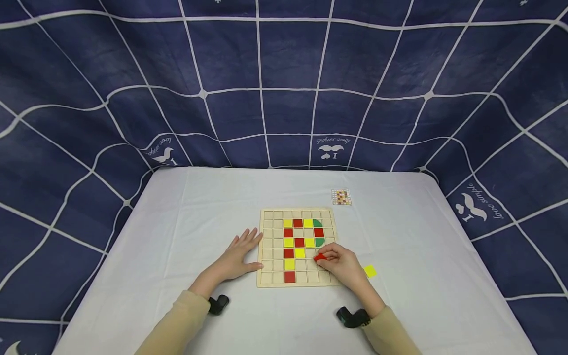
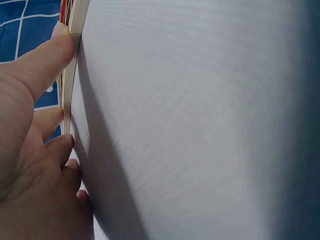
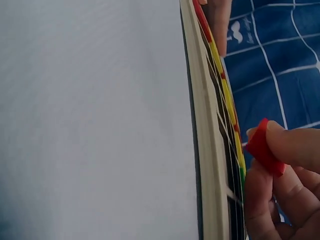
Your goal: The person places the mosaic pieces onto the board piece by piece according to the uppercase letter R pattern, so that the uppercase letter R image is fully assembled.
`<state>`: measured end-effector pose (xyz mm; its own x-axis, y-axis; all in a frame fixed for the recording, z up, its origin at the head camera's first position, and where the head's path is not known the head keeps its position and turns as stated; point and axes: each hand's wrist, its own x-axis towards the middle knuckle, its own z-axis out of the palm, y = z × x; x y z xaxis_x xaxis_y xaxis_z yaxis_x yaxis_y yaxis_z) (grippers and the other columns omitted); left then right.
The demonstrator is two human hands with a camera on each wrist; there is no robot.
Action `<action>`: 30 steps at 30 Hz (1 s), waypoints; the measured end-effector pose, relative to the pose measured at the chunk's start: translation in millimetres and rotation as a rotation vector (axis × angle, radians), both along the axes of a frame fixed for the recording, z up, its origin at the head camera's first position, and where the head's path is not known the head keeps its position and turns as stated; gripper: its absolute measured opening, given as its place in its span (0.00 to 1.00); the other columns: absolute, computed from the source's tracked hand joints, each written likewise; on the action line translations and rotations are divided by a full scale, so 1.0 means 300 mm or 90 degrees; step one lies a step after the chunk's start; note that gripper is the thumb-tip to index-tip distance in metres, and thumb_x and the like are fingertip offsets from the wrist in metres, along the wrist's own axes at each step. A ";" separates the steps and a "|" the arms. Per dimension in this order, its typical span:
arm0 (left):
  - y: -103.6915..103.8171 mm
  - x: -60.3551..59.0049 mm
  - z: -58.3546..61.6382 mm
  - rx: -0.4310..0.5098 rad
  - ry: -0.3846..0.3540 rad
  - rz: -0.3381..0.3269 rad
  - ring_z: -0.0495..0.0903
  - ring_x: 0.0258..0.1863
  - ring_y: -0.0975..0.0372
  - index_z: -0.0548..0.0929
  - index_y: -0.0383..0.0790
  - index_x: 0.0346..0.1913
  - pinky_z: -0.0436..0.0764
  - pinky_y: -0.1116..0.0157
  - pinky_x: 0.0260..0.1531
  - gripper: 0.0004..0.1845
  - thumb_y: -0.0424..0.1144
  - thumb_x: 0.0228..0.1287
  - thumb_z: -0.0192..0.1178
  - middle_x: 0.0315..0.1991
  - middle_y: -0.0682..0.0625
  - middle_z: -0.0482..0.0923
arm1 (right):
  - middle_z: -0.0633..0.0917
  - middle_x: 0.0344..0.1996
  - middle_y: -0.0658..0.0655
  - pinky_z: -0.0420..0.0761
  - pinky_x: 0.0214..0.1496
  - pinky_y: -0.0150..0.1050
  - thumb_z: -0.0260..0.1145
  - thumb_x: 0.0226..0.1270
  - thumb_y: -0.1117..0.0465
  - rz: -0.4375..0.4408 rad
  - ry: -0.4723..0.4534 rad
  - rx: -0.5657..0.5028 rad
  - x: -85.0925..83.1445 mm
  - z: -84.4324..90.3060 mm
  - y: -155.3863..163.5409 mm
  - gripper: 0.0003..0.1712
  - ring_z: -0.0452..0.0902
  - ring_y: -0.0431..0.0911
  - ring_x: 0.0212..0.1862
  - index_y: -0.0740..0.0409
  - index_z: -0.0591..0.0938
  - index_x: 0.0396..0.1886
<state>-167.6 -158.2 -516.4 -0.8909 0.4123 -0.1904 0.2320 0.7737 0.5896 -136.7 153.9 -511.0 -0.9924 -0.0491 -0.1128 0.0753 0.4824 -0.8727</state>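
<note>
A wooden grid board (image 1: 267, 279) lies on the white table, holding red, yellow and green tiles in a pattern. My right hand (image 1: 339, 266) pinches a red tile (image 1: 320, 257) just above the board's lower right cells; in the right wrist view the red tile (image 3: 262, 148) sits between thumb and fingers beside the board edge (image 3: 202, 150). My left hand (image 1: 239, 254) lies flat on the table, fingers straight, touching the board's left edge; the left wrist view shows its fingertips (image 2: 62, 37) against the board edge (image 2: 75, 45).
A loose yellow tile (image 1: 370, 271) lies on the table right of my right hand. A small pattern card (image 1: 341, 196) rests beyond the board. A dark blue cloth backdrop (image 1: 284, 84) with white lines surrounds the white table (image 1: 177, 222).
</note>
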 end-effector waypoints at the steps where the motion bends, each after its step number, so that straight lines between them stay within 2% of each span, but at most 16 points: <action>1: -0.001 0.001 0.001 0.002 0.001 0.000 0.39 0.80 0.48 0.58 0.43 0.77 0.40 0.44 0.77 0.48 0.53 0.58 0.69 0.80 0.44 0.47 | 0.88 0.30 0.47 0.81 0.34 0.27 0.76 0.55 0.64 0.010 0.003 0.010 0.000 0.000 -0.007 0.10 0.80 0.38 0.30 0.51 0.85 0.35; 7: 0.000 0.003 0.006 0.001 0.002 0.002 0.39 0.80 0.47 0.58 0.43 0.77 0.40 0.44 0.77 0.47 0.52 0.59 0.69 0.80 0.43 0.47 | 0.86 0.29 0.47 0.80 0.33 0.27 0.76 0.55 0.64 0.069 0.038 0.062 -0.003 -0.002 -0.037 0.08 0.77 0.37 0.28 0.50 0.88 0.35; 15: 0.000 0.002 0.008 0.001 -0.003 0.004 0.39 0.80 0.48 0.58 0.43 0.77 0.39 0.44 0.77 0.47 0.52 0.58 0.69 0.80 0.44 0.47 | 0.79 0.31 0.43 0.75 0.30 0.26 0.75 0.56 0.68 0.109 0.102 0.141 -0.011 0.001 -0.052 0.10 0.70 0.36 0.30 0.53 0.91 0.39; 22: 0.001 0.000 0.011 0.004 -0.003 0.005 0.39 0.80 0.48 0.58 0.43 0.77 0.39 0.44 0.77 0.47 0.50 0.58 0.70 0.80 0.44 0.47 | 0.77 0.29 0.44 0.74 0.30 0.26 0.74 0.55 0.69 0.132 0.111 0.153 -0.009 0.003 -0.056 0.10 0.70 0.35 0.30 0.55 0.90 0.37; 30: 0.003 0.000 0.007 -0.002 -0.005 0.007 0.39 0.80 0.48 0.58 0.43 0.77 0.39 0.45 0.77 0.47 0.51 0.58 0.70 0.80 0.44 0.47 | 0.79 0.28 0.44 0.76 0.31 0.26 0.74 0.56 0.69 0.114 0.098 0.149 -0.004 0.011 -0.049 0.11 0.72 0.35 0.29 0.53 0.88 0.37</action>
<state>-167.5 -157.2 -514.3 -0.8939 0.4017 -0.1989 0.2184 0.7779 0.5893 -138.0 139.2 -507.6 -0.9767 -0.2143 0.0095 -0.1531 0.6651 -0.7309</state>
